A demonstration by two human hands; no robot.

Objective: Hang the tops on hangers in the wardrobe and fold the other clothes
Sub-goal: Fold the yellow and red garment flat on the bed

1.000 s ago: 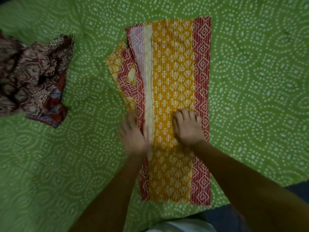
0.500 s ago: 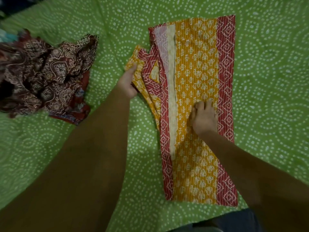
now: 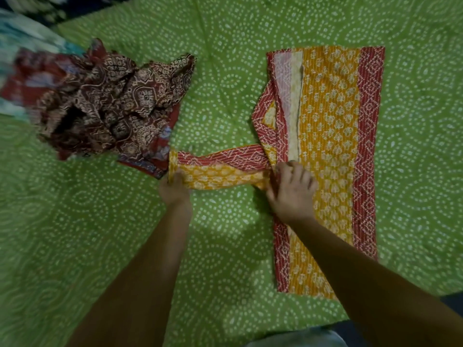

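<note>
Reaching forward, the left hand (image 3: 174,190) pinches the end of a sleeve (image 3: 218,169) pulled out sideways from the yellow and red printed garment (image 3: 330,151), while the right hand (image 3: 292,194) presses down with loosely curled fingers where that sleeve meets it. The garment lies folded lengthwise on the green dotted bedsheet (image 3: 225,246), with a crumpled brown printed garment (image 3: 112,106) beyond the sleeve's end.
</note>
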